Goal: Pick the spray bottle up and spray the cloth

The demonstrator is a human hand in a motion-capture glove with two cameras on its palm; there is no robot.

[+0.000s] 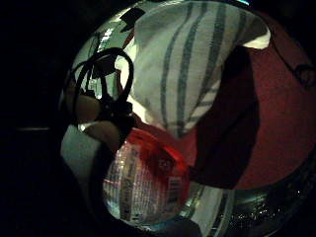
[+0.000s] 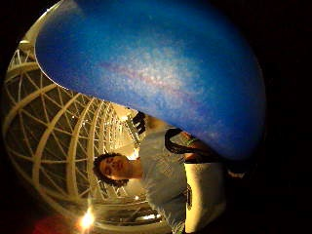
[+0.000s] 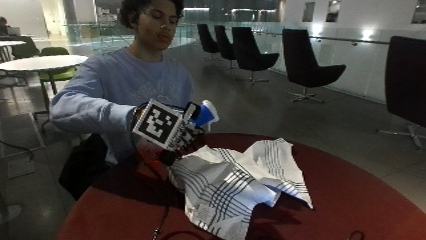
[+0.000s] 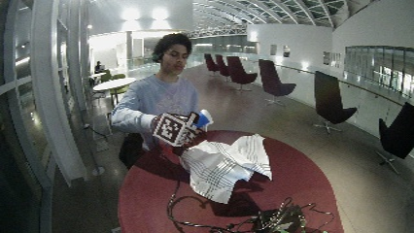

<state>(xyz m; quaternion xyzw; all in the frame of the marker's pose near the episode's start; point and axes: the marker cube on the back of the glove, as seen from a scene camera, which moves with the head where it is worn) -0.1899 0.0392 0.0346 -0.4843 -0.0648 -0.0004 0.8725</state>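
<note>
Fingers [image 3: 190, 136] grip spray bottle [image 3: 205, 114] above red table [image 3: 346, 195].

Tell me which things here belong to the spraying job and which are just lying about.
Job: spray bottle, gripped by the gloved right hand; striped cloth crumpled on the red table.
Lying about: cables at the table's near edge; black chairs behind.

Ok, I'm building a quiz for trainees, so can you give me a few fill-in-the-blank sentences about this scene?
1. The gloved right hand grips a spray bottle whose head is ____ in colour.
2. The white cloth has dark ____ across it.
3. The cloth lies crumpled on a round ____ table.

Missing words: blue; stripes; red
</note>
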